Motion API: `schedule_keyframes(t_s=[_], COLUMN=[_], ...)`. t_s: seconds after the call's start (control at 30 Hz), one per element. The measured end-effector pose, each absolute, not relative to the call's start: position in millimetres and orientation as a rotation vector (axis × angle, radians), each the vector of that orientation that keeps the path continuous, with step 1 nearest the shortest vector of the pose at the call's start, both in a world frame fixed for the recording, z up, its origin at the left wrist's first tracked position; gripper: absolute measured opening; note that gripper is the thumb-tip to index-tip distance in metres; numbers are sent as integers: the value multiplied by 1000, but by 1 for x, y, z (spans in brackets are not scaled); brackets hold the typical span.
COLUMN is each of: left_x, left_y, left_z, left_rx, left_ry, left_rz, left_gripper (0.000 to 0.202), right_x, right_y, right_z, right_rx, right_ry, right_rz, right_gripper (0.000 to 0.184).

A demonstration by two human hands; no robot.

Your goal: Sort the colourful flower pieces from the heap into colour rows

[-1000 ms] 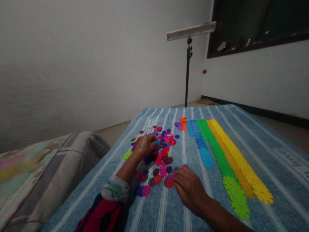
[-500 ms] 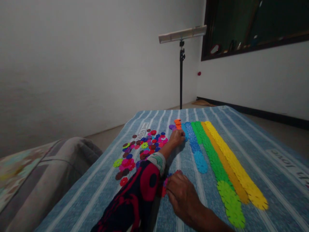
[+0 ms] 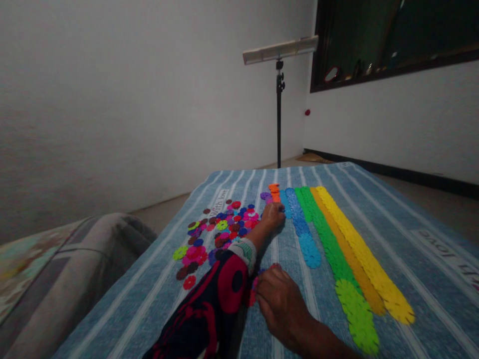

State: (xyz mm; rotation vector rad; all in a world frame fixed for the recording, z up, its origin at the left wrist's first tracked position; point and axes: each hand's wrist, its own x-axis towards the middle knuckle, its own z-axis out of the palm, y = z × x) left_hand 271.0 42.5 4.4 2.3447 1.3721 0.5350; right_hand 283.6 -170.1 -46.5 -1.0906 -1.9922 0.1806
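My left hand (image 3: 272,217), in a patterned sleeve, reaches to the far part of the cloth. Its fingers are pinched together at the lower end of a short orange row of notched plastic discs (image 3: 274,192), beside a light blue row (image 3: 286,204); what they hold is hidden. Nearer, my right hand (image 3: 280,304) is curled around several red and pink notched discs (image 3: 251,297), partly covered by the hand and sleeve. Loose mixed-colour discs (image 3: 223,225) lie left of my left arm. Two purple discs (image 3: 266,196) sit beside the orange row.
Overlapping rows run to the right: blue with light blue (image 3: 299,214), green with lime (image 3: 329,244), dark yellow (image 3: 348,249) and yellow (image 3: 366,262). A striped blue cloth (image 3: 404,259) covers the surface. Behind stands a lamp on a black pole (image 3: 279,119); grey fabric (image 3: 112,249) lies left.
The view has shifted slightly. My left hand has moved a little toward me, off the light blue row, its fingers still together. My right hand stays curled in nearly the same place.
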Motion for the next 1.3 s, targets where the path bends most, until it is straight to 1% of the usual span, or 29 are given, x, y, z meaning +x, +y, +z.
schedule_keyframes(t_s=[0.13,0.33,0.53,0.67,0.77,0.9,1.1,1.3], left_x=[267,276,280,274,262,224,129,64], left_y=[38,38,42,36,25,8,-16,-39], left_z=[2,-9,-13,-10,-6,8,32,26], left_rx=[2333,2409,2455,2424,2427,2452,2518,2638], left_ry=[1393,1484,1502,1488,1455,1413,1439,1430], left_rz=[500,408,360,388,440,467,399,242], left_gripper=[21,30,27,26,22,19,16,13], right_x=[283,283,285,286,287,289,292,294], right_y=[-170,-172,-171,-172,-174,-175,-175,-178], right_z=[-47,-45,-46,-45,-45,-45,-47,-48], right_rx=[-1100,-1108,-1091,-1094,-1077,-1067,-1040,-1032], right_ry=[-1998,-1994,-1988,-2008,-2019,-2032,-2057,-2068], right_rz=[143,173,186,187,199,230,218,180], right_gripper=[19,20,19,20,20,19,18,19])
